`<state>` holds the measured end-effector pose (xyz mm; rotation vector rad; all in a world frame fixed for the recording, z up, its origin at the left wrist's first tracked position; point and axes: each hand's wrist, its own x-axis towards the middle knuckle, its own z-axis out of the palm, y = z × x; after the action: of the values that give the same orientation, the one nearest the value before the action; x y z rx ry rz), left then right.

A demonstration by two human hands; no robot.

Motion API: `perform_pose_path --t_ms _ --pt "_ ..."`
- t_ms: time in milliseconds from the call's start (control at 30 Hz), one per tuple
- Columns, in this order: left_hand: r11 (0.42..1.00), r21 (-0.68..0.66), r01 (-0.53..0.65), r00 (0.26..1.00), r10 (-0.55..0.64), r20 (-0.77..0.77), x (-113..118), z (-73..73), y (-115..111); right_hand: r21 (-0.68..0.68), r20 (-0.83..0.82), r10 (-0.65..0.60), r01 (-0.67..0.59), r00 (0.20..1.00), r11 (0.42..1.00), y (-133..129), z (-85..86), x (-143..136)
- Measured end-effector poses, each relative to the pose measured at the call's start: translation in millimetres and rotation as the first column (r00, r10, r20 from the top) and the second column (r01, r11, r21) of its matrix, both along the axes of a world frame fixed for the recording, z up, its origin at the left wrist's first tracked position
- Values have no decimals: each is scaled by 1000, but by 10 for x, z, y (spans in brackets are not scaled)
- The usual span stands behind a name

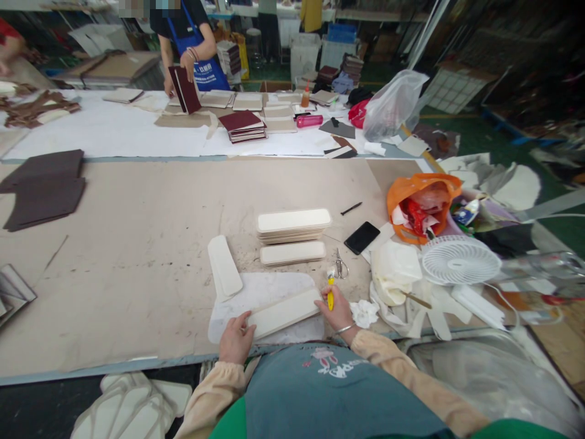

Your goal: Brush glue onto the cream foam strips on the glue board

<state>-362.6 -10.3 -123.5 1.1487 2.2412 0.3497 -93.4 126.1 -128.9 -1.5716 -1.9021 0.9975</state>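
Note:
A long cream panel [286, 313] lies aslant on a pale sheet [283, 283] right in front of me. My left hand [236, 339] grips the panel's left end, thumb on top. At the other end, the fingers of my right hand [337, 309] touch the panel's edge while also holding a small yellow-handled tool [330, 294], its whitish head pointing away like a brush. Two cream strips [223, 268] overlap at the sheet's upper left. Beyond the sheet stand a taller stack of rounded cream panels [294, 220] and a lower one [292, 253].
Scissors [340, 265], a black phone [362, 238] and a pen [351, 208] lie to the right, near a white fan [461, 261] and an orange bag [397, 210]. Dark brown pieces [46, 189] lie far left. Across the table, a person [192, 49] handles a maroon folder [185, 90].

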Motion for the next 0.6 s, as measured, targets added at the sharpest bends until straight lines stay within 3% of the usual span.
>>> perform_pose_path --t_ms 367,600 --pt "998 59 -7 1000 9 -28 47 -15 -20 -27 -6 -83 83 997 996 -23 -42 -20" --pt "998 61 1 999 2 -52 67 7 -30 73 -70 -17 23 997 997 -67 16 -2"
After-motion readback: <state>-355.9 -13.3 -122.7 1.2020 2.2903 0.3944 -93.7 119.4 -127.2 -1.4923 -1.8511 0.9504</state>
